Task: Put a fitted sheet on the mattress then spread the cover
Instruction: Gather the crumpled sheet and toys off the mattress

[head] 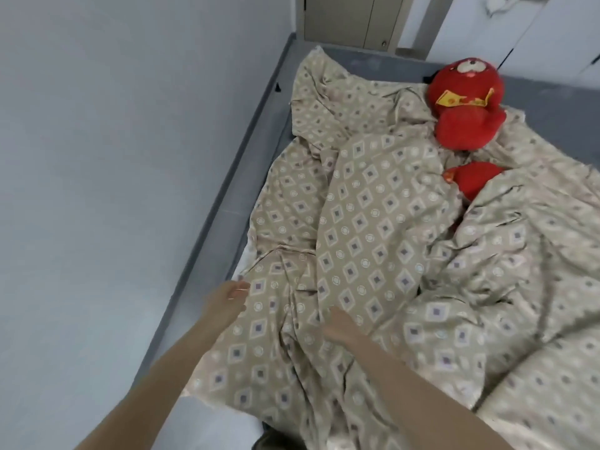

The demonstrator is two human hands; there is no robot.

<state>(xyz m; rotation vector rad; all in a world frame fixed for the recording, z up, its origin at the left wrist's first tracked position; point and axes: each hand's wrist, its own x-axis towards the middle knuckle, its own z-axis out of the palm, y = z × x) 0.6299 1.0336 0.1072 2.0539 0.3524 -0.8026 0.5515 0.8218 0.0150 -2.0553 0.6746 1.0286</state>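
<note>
2 hands: both in view, bare forearms come in from the bottom edge, both over the bed's near-left part.
Wall [97,157]: plain pale, fills left side, runs along the bed.
Mattress [246,164]: grey, seen as a bare strip betw. wall and bedding, and across the far end.
White fabric [220,420]: small patch at lower left, under the bedding's near corner; what it is, can't tell.
Left hand [227,302]: at the cover's left edge, just beside the grey strip. Fingers [239,289] curl onto the fabric edge and grip it, as far as blur allows.
Cover [373,222]: beige w/ diamond + ring print, lies on top of the mattress, crumpled, deep folds down the middle, not spread flat; far-left corner of the mattress uncovered.
Right hand [341,326]: palm down on the cover, near the left hand but apart from it, one fold betw. them. Fingers [326,332] blurred; gripping or lying flat, cannot tell.
Cabinet [350,21]: beige doors beyond the bed's far end.
Plush toy [464,102]: red, yellow tag on chest, at far right, lying on the cover. Red plush part lower down pokes from a fold; same toy or not, can't tell.
</note>
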